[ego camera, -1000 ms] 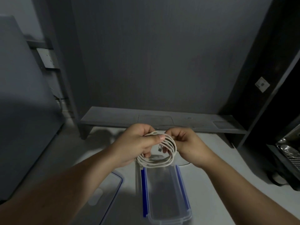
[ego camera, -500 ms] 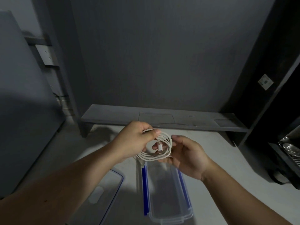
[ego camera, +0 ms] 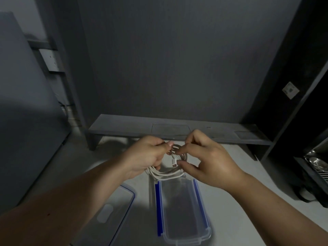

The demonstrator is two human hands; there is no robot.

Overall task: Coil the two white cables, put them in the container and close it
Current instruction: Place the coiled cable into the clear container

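Note:
A coiled white cable [ego camera: 166,174] hangs in the air just above the far end of a clear container [ego camera: 184,212] with blue side strips, which stands open on the white table. My left hand [ego camera: 149,155] grips the coil at its upper left. My right hand [ego camera: 205,158] pinches the loops from the right with thumb and fingers, and a connector end hangs down inside the coil. The container's clear lid [ego camera: 113,212] with a blue rim lies flat to the left of it. I see only one cable.
A low grey shelf riser [ego camera: 177,130] runs along the wall behind my hands. A dark shelving unit [ego camera: 301,121] stands at the right, with a metal tray [ego camera: 317,162] on a lower level. The white table [ego camera: 248,174] extends to the right.
My right hand has moved up from under the coil and now pinches its right side. The coil has stayed over the container's far end, held by my left hand.

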